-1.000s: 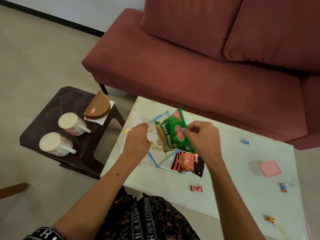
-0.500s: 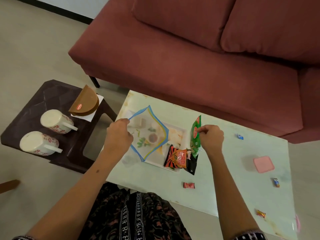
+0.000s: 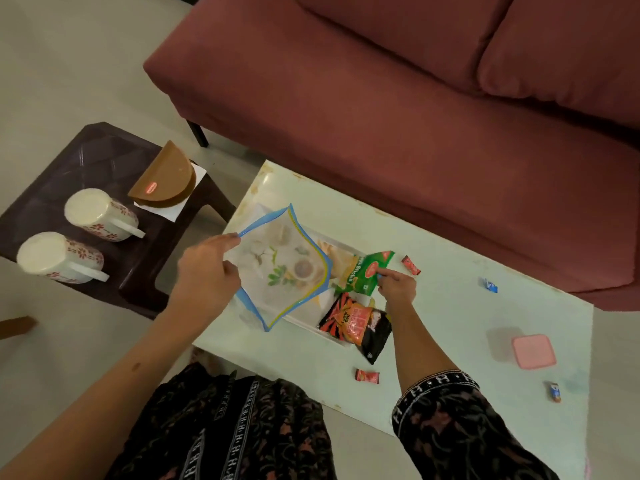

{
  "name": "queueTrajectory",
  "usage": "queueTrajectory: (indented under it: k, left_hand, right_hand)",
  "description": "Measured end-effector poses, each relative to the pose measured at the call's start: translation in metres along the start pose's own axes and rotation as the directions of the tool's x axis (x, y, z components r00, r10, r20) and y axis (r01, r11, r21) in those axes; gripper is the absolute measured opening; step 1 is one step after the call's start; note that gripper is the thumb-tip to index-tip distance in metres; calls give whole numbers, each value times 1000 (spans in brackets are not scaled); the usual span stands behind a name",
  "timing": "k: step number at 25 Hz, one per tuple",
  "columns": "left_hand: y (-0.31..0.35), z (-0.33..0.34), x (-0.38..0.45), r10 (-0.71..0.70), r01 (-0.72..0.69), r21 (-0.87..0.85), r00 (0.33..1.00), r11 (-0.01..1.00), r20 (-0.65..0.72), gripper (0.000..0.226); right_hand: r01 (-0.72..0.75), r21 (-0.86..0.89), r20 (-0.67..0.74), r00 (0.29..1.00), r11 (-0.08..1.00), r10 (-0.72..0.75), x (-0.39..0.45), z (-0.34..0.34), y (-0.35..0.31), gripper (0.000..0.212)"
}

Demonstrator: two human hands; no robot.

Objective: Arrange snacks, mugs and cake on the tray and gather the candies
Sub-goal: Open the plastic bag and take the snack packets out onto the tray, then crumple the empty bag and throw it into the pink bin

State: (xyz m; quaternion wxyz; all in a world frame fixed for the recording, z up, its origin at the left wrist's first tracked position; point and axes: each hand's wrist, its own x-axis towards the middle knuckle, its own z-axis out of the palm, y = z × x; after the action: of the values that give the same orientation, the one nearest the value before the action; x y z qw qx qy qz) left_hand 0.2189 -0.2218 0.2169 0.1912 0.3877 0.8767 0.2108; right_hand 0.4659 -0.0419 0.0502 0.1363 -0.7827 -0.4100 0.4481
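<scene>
- The left hand [image 3: 204, 271] is pinching the corner of the clear blue-edged packet [image 3: 280, 268] between thumb and fingers, holding it lifted and tilted over the tray [image 3: 332, 336] on the table [image 3: 450, 323]
- The right hand [image 3: 398, 289] is pinching the lower edge of the green snack packet [image 3: 363, 275], which is lying just right of the clear packet, its long axis slanting from the tray up and away toward the sofa [image 3: 381, 116]
- The red-and-black snack packet [image 3: 356, 323] is resting on the tray's near right corner, just below the green one
- The move ahead seems to turn on the clear packet: it is hanging above the tray's left half, so the left hand is the nearer one to lower it flat there
- The two mugs [image 3: 100, 216] and the cake [image 3: 162, 178] are sitting on the dark stool [image 3: 69, 161], left of the tray and well apart from it, on the left hand's side
- Candies are lying scattered to the tray's right: the far red candy [image 3: 411, 265] near the green packet, the near red candy [image 3: 367, 376] by the table's near edge, the blue candy [image 3: 490, 285] farther right
- The pink box [image 3: 533, 351] is standing well right of the tray
</scene>
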Motion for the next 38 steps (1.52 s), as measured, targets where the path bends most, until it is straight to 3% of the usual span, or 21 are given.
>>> queueTrajectory:
  k: [4,8,12,15,17,19,24,26,27,29,30,31,32,34,36,38]
  left_hand:
    - [-3,-3,-6,7,-7,-22,1000,1000,1,42]
    - [0,-3,-9,31,-30,-18,999,999,20,43]
    - [13,-5,-12,50,-49,-85,999,995,9,44]
    - [21,-7,-15,59,-57,-168,998,984,8,43]
    - [24,-10,-16,43,-34,-234,999,972,32,41]
    - [27,-12,-17,20,-3,-313,999,950,51,38]
    - [29,-16,-30,-21,107,-552,987,827,159,34]
    - [28,-17,-37,-9,137,-606,978,784,209,38]
    - [27,-17,-41,-1,144,-623,975,769,224,39]
    - [26,-14,-48,-3,161,-638,970,753,241,35]
    - [25,-11,-51,-12,177,-637,967,750,255,28]
    - [25,-8,-54,-18,203,-633,958,747,285,21]
    - [26,-8,-58,-17,230,-620,944,750,329,29]
    - [29,-8,-64,25,236,-599,919,766,394,61]
    - [35,-6,-67,84,161,-561,919,812,386,68]
    - [38,-3,-70,115,120,-548,920,828,374,66]
  right_hand:
    - [-7,-85,-41,999,996,4,23,-12,12,22]
    - [-153,-107,-52,988,983,148,30,-28,12,19]
    - [-56,-141,-102,994,989,41,-5,-28,11,15]
    - [-34,138,76,997,990,24,-48,-10,18,18]
    - [-190,342,273,957,920,96,-79,3,23,13]
    - [-396,474,460,873,786,162,-104,11,32,29]
    - [-660,454,706,676,599,210,-131,10,65,86]
    - [-685,461,759,633,564,149,-136,6,75,83]
    - [-677,485,776,625,554,84,-139,3,77,69]
    - [-616,547,762,647,567,-33,-148,-2,72,35]
    - [-586,590,734,675,556,-67,-152,-4,69,30]
    - [-556,622,699,711,551,-71,-155,-6,64,40]
    - [-518,640,663,746,567,-67,-159,-6,58,49]
    - [-391,652,567,820,649,-76,-170,-6,45,41]
    - [-247,650,455,884,718,-107,-186,-5,31,28]
    - [-142,659,369,917,738,-153,-212,-6,19,31]
